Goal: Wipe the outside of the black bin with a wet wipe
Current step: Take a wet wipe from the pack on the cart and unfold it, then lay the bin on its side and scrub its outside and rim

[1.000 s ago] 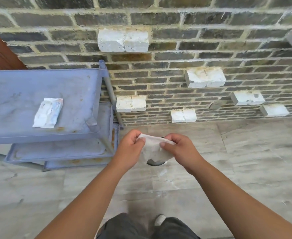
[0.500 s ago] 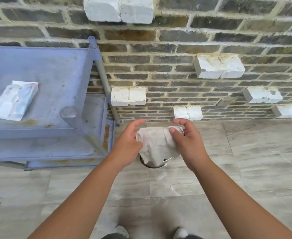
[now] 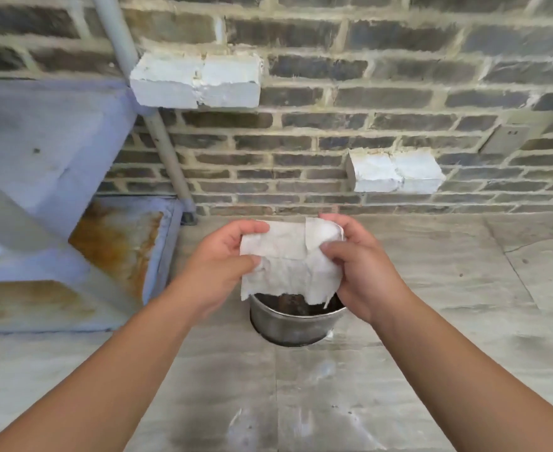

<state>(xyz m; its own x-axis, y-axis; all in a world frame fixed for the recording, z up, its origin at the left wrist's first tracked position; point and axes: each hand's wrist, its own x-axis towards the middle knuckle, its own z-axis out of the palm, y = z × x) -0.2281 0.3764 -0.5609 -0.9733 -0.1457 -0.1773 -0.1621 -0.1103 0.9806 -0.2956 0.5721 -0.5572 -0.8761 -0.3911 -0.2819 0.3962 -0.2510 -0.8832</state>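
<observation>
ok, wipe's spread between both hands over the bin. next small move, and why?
Probably lower the wet wipe onto the outer wall of the bin. The left hand and right hand hold it open above the rim, not yet touching the bin's outside.

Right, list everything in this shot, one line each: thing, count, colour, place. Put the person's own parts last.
wet wipe: one, white, partly unfolded, held up between both hands in front of the bin
bin: one, dark with a shiny wall, on the floor below the wipe, its upper part hidden by it
metal shelf cart: one, blue-grey with rust patches, at the left
cart post: one, grey, slanting down against the wall
brick wall: one, dark bricks with pale mortar, across the back
white bricks: two jutting pairs in view, upper left and middle right
wall plate: one, grey, on the wall at the right
floor: grey stone tiles
left hand: pinching the wipe's left edge
right hand: pinching the wipe's right edge
</observation>
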